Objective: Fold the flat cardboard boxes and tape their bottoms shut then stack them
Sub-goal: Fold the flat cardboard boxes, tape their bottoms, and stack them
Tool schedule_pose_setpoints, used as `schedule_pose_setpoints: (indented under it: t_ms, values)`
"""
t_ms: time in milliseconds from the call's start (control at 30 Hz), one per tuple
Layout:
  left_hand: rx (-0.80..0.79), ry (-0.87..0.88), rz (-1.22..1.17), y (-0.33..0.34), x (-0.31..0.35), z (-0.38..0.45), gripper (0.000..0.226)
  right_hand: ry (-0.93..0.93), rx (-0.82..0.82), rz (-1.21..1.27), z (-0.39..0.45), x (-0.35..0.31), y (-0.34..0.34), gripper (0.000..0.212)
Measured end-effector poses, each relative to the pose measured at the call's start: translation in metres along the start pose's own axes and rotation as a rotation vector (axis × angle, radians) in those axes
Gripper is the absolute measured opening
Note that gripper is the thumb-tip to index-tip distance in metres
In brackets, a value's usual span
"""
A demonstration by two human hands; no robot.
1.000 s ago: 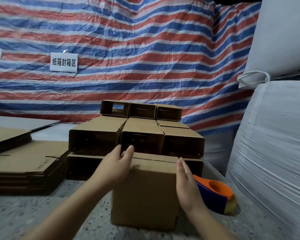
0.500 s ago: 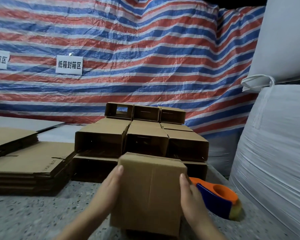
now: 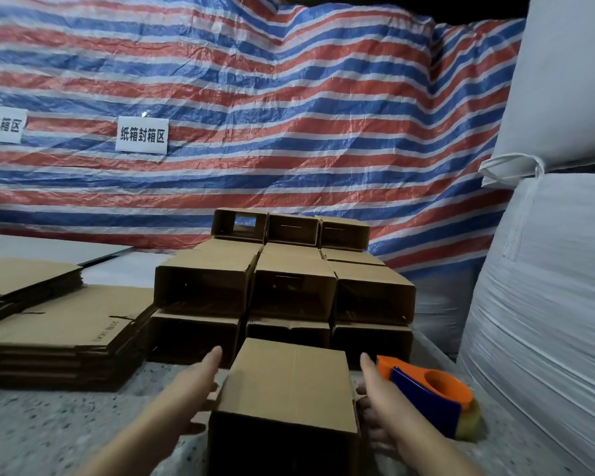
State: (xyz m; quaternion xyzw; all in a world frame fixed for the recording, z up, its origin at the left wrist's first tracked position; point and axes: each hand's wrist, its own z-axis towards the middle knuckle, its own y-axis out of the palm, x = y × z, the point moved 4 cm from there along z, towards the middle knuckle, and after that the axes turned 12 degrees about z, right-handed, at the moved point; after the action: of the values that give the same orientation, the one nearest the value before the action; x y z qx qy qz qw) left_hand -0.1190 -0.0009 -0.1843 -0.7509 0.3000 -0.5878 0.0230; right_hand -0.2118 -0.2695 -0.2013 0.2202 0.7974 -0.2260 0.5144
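A folded brown cardboard box [image 3: 285,393] lies on its side in front of me, its open end toward me. My left hand [image 3: 196,383] presses flat against its left side and my right hand [image 3: 380,403] against its right side, fingers straight, carrying it between the palms. Just beyond stands the stack of folded boxes [image 3: 282,286], two rows high at the front with a smaller row of three behind. Piles of flat cardboard boxes [image 3: 62,328] lie to the left. An orange and blue tape dispenser [image 3: 433,396] sits on the table right of my right hand.
A speckled grey table [image 3: 49,427] carries everything. Big white woven sacks [image 3: 543,304] rise close on the right. A red, white and blue striped tarp [image 3: 255,115] with two white signs hangs behind the stack.
The box was standing upright under my hands; I have tipped it over and lifted it between both palms so that it now lies on its side, moved toward the stack.
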Motion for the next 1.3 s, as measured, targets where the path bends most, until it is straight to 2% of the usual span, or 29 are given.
schedule_pose_setpoints:
  t_ms: [100, 200, 233, 300, 433, 567, 700, 767, 833, 933, 1100, 1300]
  values:
    - [0.059, 0.143, -0.042, 0.009, -0.001, -0.027, 0.050, -0.116, -0.075, 0.044, -0.033, 0.007, 0.011, 0.050]
    - [0.219, 0.344, -0.084, 0.001, 0.021, -0.051, 0.036, -0.361, -0.148, 0.022, -0.075, -0.017, 0.020, 0.018]
    - [0.269, 0.418, -0.115, -0.011, 0.036, -0.058, 0.031, -0.410, -0.172, 0.072, -0.086, -0.036, 0.022, 0.017]
    - [0.355, 0.552, -0.156, -0.041, 0.075, -0.067, 0.021, -0.530, -0.220, 0.147, -0.100, -0.088, 0.026, 0.035]
    - [0.562, 0.719, -0.065, -0.099, 0.164, -0.040, 0.029, -0.626, -0.139, 0.152, -0.083, -0.199, 0.051, 0.052]
    - [0.554, 0.653, -0.043, -0.139, 0.224, 0.038, 0.029, -0.617, -0.088, 0.158, -0.028, -0.277, 0.096, 0.053]
    - [0.576, 0.597, 0.009, -0.174, 0.252, 0.122, 0.026, -0.631, -0.115, 0.060, 0.028, -0.323, 0.136, 0.038]
    - [0.592, 0.560, 0.040, -0.187, 0.260, 0.161, 0.028, -0.635, -0.141, 0.013, 0.060, -0.342, 0.156, 0.050]
    - [0.604, 0.524, 0.065, -0.197, 0.265, 0.198, 0.029, -0.615, -0.172, 0.003, 0.090, -0.357, 0.176, 0.053]
    - [0.596, 0.467, 0.086, -0.206, 0.268, 0.244, 0.031, -0.540, -0.219, 0.028, 0.137, -0.371, 0.200, 0.054]
    - [0.489, 0.407, 0.105, -0.203, 0.262, 0.297, 0.031, -0.432, -0.274, 0.035, 0.190, -0.372, 0.222, 0.046]
    - [0.439, 0.392, 0.136, -0.203, 0.249, 0.325, 0.034, -0.371, -0.240, 0.041, 0.221, -0.363, 0.234, 0.048]
